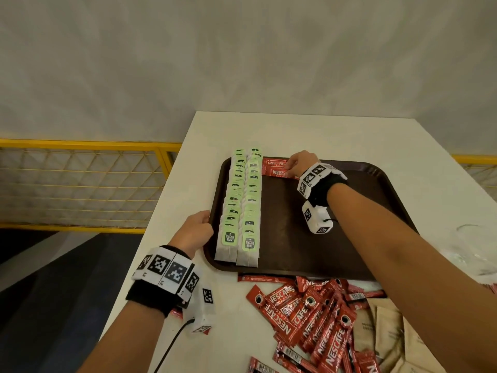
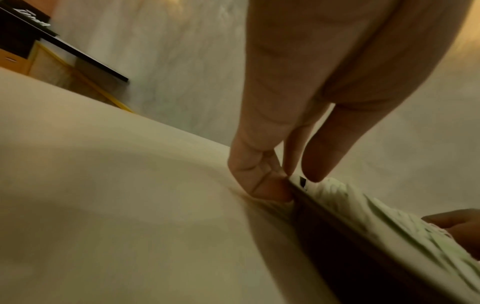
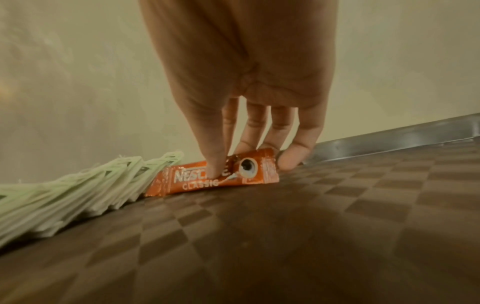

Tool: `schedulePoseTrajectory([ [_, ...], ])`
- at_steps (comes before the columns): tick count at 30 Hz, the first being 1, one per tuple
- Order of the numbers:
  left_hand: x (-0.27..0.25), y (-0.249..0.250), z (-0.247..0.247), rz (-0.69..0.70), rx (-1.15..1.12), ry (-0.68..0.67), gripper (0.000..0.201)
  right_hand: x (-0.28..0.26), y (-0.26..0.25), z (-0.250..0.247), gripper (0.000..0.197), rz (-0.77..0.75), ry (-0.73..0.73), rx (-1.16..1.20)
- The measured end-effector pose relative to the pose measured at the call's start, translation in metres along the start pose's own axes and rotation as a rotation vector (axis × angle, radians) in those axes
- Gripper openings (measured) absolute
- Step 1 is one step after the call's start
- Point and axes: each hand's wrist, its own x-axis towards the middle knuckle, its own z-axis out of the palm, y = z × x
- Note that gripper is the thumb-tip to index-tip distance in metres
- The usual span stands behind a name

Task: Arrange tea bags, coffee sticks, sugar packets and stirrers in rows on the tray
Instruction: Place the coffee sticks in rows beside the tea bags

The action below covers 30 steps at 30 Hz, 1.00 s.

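A brown tray (image 1: 309, 238) lies on a white table (image 1: 349, 135). Two long rows of green-tagged tea bags (image 1: 242, 205) fill its left side. At the tray's far end, next to the tea bags, lie two red coffee sticks (image 1: 277, 168). My right hand (image 1: 298, 164) is on them. In the right wrist view the thumb presses the face of the near coffee stick (image 3: 202, 181) and the fingers (image 3: 293, 158) sit behind it, so my right hand (image 3: 246, 164) pinches it. My left hand (image 1: 199, 227) pinches the tray's left rim (image 2: 324, 216) beside the tea bags (image 2: 376, 216).
A loose pile of red coffee sticks (image 1: 309, 310) lies on the table in front of the tray. Brown sugar packets (image 1: 382, 332) are at the lower right. A clear glass (image 1: 473, 246) stands right of the tray. A yellow mesh railing (image 1: 80, 184) runs left of the table.
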Motion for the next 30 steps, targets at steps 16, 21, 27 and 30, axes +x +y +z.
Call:
schedulePoseTrajectory([
  [16,0.005,-0.005,0.0,0.003,-0.068,-0.04,0.047,-0.001,-0.013,0.005,0.019,-0.129,0.046,-0.124],
  [21,0.005,-0.005,0.0,-0.006,-0.063,-0.05,0.047,0.0,-0.013,0.005,0.022,-0.126,0.039,-0.13],
  [27,0.0,0.001,0.0,0.026,-0.065,0.046,0.059,-0.001,-0.008,0.003,0.018,-0.115,0.131,-0.024],
  [30,-0.012,0.011,-0.007,0.141,-0.149,0.161,0.056,-0.014,-0.014,-0.013,0.018,-0.143,0.232,0.093],
])
